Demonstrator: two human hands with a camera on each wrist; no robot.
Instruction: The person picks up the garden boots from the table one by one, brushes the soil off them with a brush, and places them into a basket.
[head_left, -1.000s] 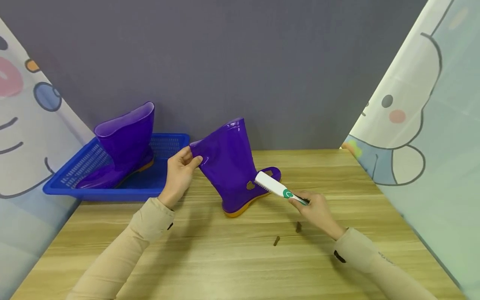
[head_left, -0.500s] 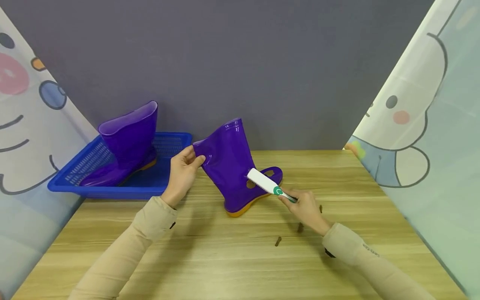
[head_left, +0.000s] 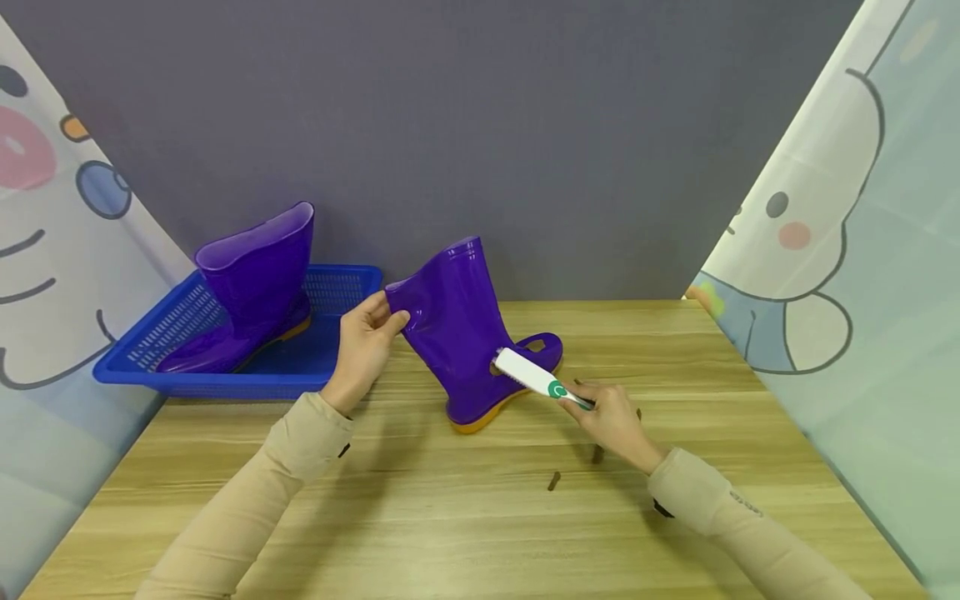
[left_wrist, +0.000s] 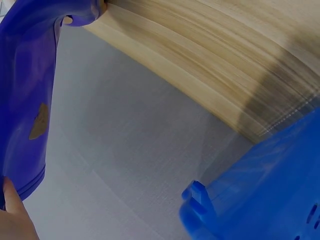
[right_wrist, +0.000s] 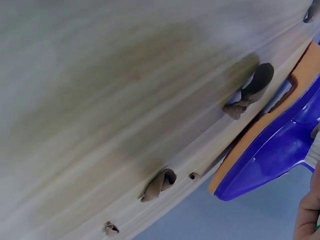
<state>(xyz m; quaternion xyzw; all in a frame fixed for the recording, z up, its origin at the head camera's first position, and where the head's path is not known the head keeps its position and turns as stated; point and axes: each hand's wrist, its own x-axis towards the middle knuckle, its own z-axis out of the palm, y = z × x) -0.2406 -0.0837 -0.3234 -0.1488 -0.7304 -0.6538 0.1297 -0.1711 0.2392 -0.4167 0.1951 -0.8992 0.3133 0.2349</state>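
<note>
A purple rain boot [head_left: 457,325] with an orange sole stands tilted on the wooden table. My left hand [head_left: 362,350] pinches the rim of its shaft between thumb and fingers. In my right hand [head_left: 618,425] is the handle of a white brush [head_left: 528,372] with a green mark. Its bristle side faces down against the boot's instep, partly covering a brown patch there. Another tan patch [head_left: 536,345] shows near the toe. On the shaft, the left wrist view shows one more brown patch [left_wrist: 40,121]. Only part of the brush's bristles [right_wrist: 314,152] appears in the right wrist view.
At the left, a blue plastic basket [head_left: 225,385] holds a second purple boot [head_left: 258,292]. Small brown scraps [head_left: 553,481] lie on the table near my right forearm; the right wrist view shows curled brown pieces [right_wrist: 159,184]. A grey panel [head_left: 480,150] stands behind the table.
The brush and right hand have shifted left along the boot's instep, then the brush head dipped slightly. My left hand keeps its pinch on the rim, and the boot stays nearly in place.
</note>
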